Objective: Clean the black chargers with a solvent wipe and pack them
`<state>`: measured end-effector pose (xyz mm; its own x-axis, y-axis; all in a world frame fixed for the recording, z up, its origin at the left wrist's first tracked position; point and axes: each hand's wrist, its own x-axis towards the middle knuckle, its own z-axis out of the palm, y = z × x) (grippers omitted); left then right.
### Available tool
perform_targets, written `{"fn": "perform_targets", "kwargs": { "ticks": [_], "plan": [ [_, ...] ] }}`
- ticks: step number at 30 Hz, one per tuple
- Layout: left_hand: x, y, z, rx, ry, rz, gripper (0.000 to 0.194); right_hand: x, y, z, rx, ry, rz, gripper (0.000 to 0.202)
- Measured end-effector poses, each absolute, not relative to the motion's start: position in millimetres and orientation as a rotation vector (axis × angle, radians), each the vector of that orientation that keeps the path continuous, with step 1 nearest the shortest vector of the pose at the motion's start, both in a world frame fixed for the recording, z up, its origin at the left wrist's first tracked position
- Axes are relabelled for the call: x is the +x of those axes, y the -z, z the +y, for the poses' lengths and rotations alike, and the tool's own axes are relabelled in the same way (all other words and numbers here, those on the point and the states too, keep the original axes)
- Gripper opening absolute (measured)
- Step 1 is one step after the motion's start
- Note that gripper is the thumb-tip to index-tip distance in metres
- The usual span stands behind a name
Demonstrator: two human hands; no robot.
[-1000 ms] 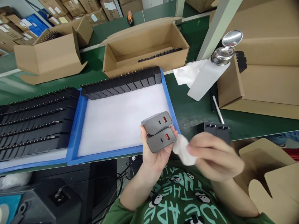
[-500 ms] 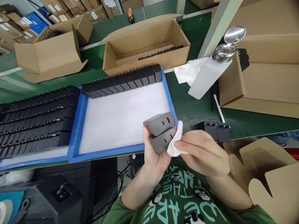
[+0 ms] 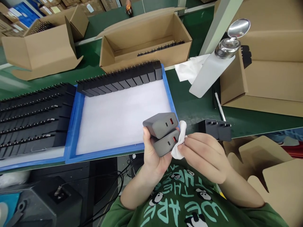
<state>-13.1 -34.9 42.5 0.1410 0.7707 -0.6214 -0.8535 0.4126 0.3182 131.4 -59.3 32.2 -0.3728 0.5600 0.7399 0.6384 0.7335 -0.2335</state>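
Two dark grey chargers (image 3: 163,124), one above the other, are in the grip of my left hand (image 3: 152,154). Each charger's port face shows a small slot and a red USB port. My right hand (image 3: 205,154) pinches a folded white cloth (image 3: 179,142), which lies against the right edge of the lower charger. Just below the chargers' far side is a blue-edged tray (image 3: 111,126) with a white base. Along its back edge stands a row of black chargers (image 3: 123,80), prongs up. Right of my right hand, a few more black chargers (image 3: 214,129) sit at the bench edge.
Left of this tray, another tray holds several rows of chargers (image 3: 30,123). Behind stands an open cardboard box (image 3: 146,37). A white pump bottle (image 3: 211,72) leans beside white cloths (image 3: 189,67) and a pen (image 3: 220,107). A large carton (image 3: 267,75) is at right.
The view has shifted slightly, so the bench things sit a little higher and further left. My hands still hold the chargers and the cloth near the same spot.
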Motion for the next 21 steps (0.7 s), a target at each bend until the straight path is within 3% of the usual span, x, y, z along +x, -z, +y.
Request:
{"fn": "perform_targets", "kwargs": {
  "ticks": [6, 12, 17, 21],
  "plan": [
    [-15.0, -41.9, -34.4, -0.083, -1.171, 0.828, 0.065, 133.8, -36.6, -44.9, -0.755, 0.267, -2.085, 0.009],
    [-18.8, -46.3, -31.1, -0.183, -1.142, 0.833, 0.065, 151.3, -30.5, -31.3, -0.765, 0.476, -2.197, 0.012],
    [-24.5, -46.3, -28.6, -0.133, -1.216, 0.805, 0.067, 165.0, -27.9, -34.6, -0.958, 0.148, -1.943, 0.034],
    [-27.3, -42.9, -27.7, -0.166, -1.249, 0.8, 0.064, 152.9, -41.8, -47.6, -1.036, -0.283, -1.692, 0.032]
  ]
}}
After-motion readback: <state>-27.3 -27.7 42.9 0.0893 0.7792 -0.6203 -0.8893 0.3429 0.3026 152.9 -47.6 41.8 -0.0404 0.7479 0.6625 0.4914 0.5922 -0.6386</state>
